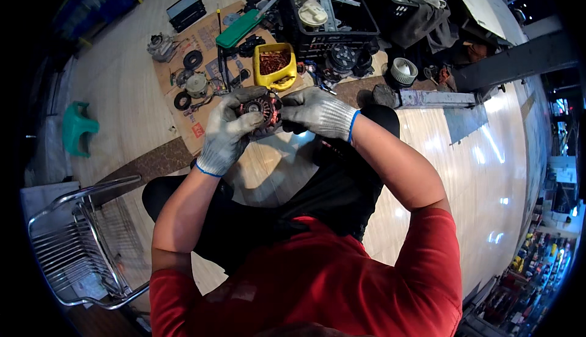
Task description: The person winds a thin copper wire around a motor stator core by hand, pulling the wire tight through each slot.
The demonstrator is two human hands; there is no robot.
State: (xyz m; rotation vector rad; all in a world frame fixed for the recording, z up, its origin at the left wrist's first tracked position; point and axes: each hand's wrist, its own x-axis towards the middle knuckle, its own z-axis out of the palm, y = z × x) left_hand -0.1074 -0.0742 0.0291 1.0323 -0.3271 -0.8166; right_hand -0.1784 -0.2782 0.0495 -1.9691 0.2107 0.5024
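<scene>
Gloved fingers [249, 121] of the left hand [223, 131] clasp a round, copper-wound part [267, 110] between both hands, the right hand [320, 115] bunched at its edge, grip unclear; copper left there suggests unfinished work, though the yellow tub [267, 81] beyond already holds reddish pieces [274, 62].

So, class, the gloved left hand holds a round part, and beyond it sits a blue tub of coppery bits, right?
Not quite: the tub is yellow, not blue, as the head view shows. The gloved left hand holds the round part; the coppery bits lie beyond.
</scene>
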